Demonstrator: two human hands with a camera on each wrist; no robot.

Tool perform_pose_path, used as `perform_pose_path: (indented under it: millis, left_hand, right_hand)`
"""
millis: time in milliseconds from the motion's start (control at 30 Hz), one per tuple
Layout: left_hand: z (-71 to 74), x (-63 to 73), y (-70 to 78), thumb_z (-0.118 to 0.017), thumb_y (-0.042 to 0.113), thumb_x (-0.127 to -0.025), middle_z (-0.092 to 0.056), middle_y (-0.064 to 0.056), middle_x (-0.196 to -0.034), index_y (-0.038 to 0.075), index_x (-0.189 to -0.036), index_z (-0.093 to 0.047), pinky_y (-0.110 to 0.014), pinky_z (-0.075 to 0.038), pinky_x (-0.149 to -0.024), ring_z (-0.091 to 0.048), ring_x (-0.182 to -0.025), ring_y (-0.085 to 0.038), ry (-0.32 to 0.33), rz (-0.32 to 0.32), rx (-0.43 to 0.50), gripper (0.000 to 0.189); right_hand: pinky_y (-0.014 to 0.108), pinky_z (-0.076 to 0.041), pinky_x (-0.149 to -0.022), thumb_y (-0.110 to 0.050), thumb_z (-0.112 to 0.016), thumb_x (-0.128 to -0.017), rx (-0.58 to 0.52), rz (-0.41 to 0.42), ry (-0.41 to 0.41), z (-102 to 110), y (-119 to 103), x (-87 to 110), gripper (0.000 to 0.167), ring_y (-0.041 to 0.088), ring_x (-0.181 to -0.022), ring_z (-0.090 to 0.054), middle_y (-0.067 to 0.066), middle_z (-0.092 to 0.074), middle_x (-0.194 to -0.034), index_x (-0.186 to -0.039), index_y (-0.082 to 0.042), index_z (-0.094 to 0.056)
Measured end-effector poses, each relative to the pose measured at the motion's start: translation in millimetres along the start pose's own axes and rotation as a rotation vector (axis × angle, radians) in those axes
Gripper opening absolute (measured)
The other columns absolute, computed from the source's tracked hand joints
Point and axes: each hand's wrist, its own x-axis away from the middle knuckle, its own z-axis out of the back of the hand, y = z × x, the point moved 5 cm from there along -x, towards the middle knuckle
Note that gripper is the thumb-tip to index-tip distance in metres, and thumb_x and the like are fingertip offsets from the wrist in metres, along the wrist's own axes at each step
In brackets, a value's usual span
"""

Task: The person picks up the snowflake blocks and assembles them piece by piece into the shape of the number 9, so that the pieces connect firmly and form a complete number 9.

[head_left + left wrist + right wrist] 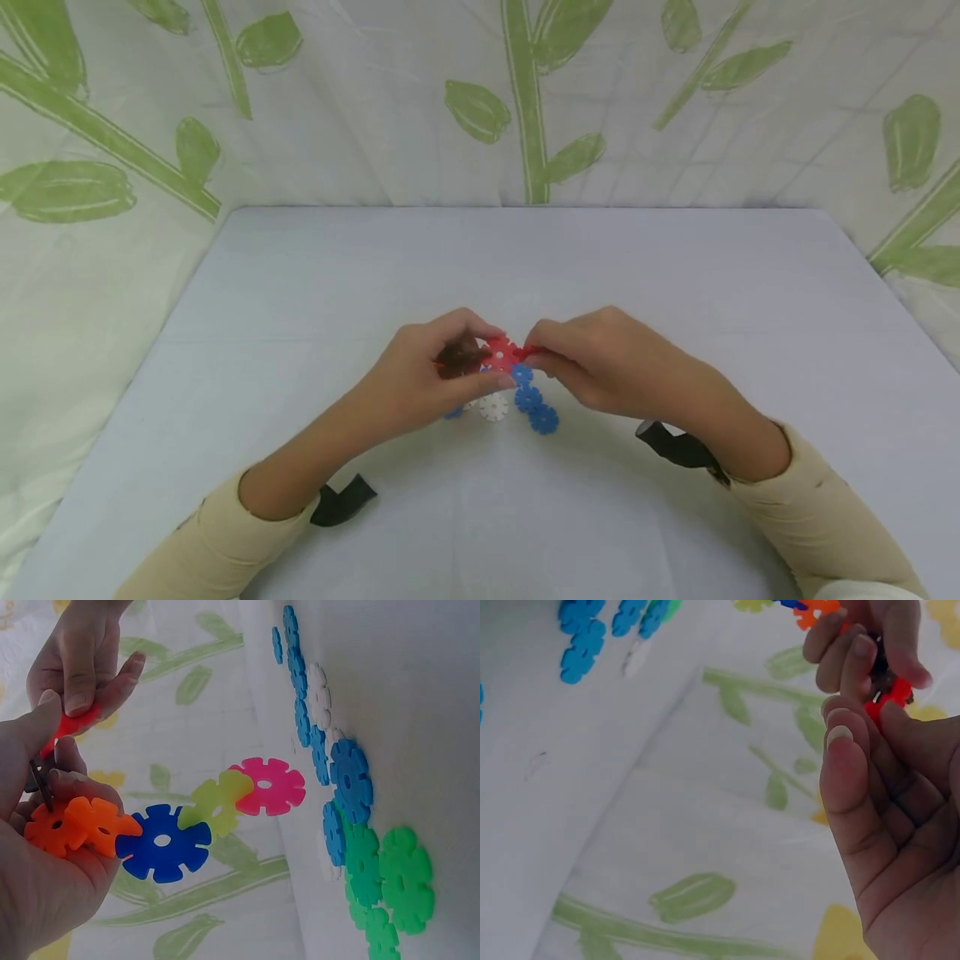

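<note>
Above the table, my left hand (420, 367) holds a linked chain of notched plastic snowflake discs, thumb and fingers around a red disc (493, 362) and a dark one. From this hand in the left wrist view hang an orange disc (101, 817), a dark blue disc (142, 853), a yellow-green disc (217, 796) and a pink disc (281, 796). Facing it, my right hand (611, 367) pinches a red disc (523, 352) between thumb and index finger, right at the first red disc's edge. In the right wrist view the other fingers of this hand are extended.
Below the hands on the white table (300, 275) lie linked blue discs (543, 419), a white disc (487, 413) and green discs (409, 892). Black straps (345, 500) stick out at both sleeve ends. A leaf-patterned cloth (375, 108) stands behind the table.
</note>
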Motion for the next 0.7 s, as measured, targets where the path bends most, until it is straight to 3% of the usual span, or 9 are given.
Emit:
perform_pose_path:
  millis: [233,433,567,700]
  left_hand:
    - [0.1,2.1,2.6,-0.084,0.013,-0.082,-0.067,0.006,-0.085,0.010,-0.114,-0.065,-0.028,-0.053,-0.056,-0.059,-0.067,-0.011,0.009,-0.028,0.001,0.037]
    - [-5.2,3.2,-0.2,-0.084,0.008,-0.081,-0.070,0.002,-0.094,0.008,-0.113,-0.067,-0.031,-0.058,-0.066,-0.066,-0.077,-0.012,0.003,0.031,0.083,0.037]
    - [-3.3,3.0,-1.3,-0.084,0.006,-0.081,-0.069,0.002,-0.096,0.007,-0.114,-0.066,-0.032,-0.058,-0.064,-0.066,-0.076,-0.013,0.018,0.037,0.088,0.037]
    - [5.0,0.9,4.6,-0.082,0.007,-0.084,-0.069,0.003,-0.098,0.008,-0.118,-0.064,-0.031,-0.057,-0.064,-0.067,-0.078,-0.013,0.033,0.010,0.087,0.039]
  right_hand:
    - [0.018,-0.039,-0.048,0.000,-0.075,-0.085,0.062,0.039,0.061,0.2,-8.5,-0.2,0.019,0.003,-0.052,-0.038,-0.010,-0.047,-0.061,-0.091,-0.011,-0.062]
    - [0.016,-0.042,-0.049,0.002,-0.078,-0.082,0.095,0.021,0.059,-4.9,-15.6,0.9,0.024,0.005,-0.049,-0.041,-0.005,-0.054,-0.060,-0.094,-0.009,-0.060]
    - [0.019,-0.052,-0.057,0.007,-0.081,-0.076,0.122,-0.006,0.071,-7.3,-16.8,-0.6,0.033,0.007,-0.052,-0.052,-0.001,-0.064,-0.069,-0.098,-0.006,-0.061]
    - [0.023,-0.057,-0.065,0.005,-0.078,-0.082,0.059,-0.002,0.139,-4.4,-13.2,-3.8,0.026,0.009,-0.063,-0.061,0.002,-0.070,-0.081,-0.102,-0.003,-0.063]
